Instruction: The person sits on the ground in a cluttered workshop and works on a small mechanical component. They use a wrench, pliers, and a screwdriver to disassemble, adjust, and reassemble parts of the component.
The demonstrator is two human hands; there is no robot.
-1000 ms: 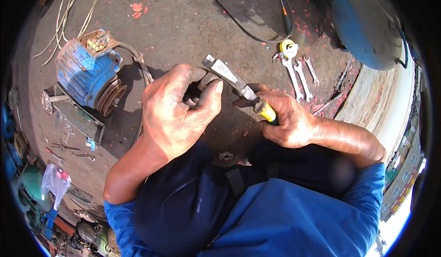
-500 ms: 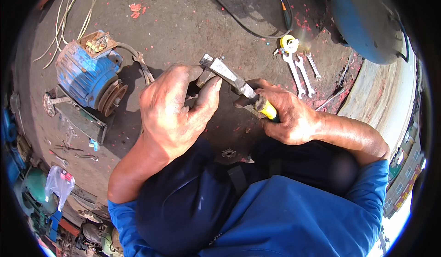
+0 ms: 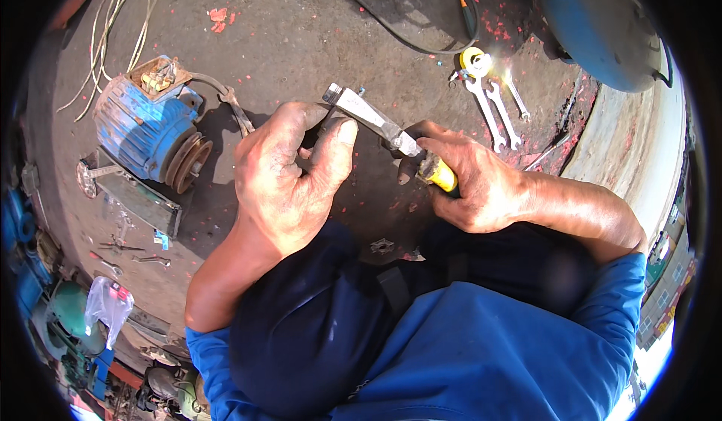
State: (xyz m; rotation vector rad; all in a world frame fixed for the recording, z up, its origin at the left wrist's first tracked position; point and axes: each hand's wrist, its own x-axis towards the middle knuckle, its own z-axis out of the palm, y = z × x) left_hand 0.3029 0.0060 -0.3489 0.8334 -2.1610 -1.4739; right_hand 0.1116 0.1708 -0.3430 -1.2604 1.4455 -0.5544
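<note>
In the head view, my right hand [image 3: 485, 192] is closed around the yellow-and-black handle [image 3: 440, 179] of a tool. Its flat silver metal bar [image 3: 366, 114] reaches up and left, over my left hand [image 3: 286, 180]. The fingers of my left hand are curled, thumb and forefinger pinched on a small dark metal piece [image 3: 329, 122] under the bar's far end; most of that piece is hidden, and I cannot tell whether it touches the bar.
A blue electric motor [image 3: 147, 124] with rusty pulley stands at left, cables behind it. Open-end wrenches [image 3: 487, 116] and a yellow roll [image 3: 474, 60] lie right of centre. A blue-grey round metal object [image 3: 594, 26] is upper right; small tools [image 3: 113, 263] lie lower left.
Both my hands and the tool have shifted slightly upward in the view. My left thumb now covers more of the small metal piece. The background has drifted a little with the camera.
</note>
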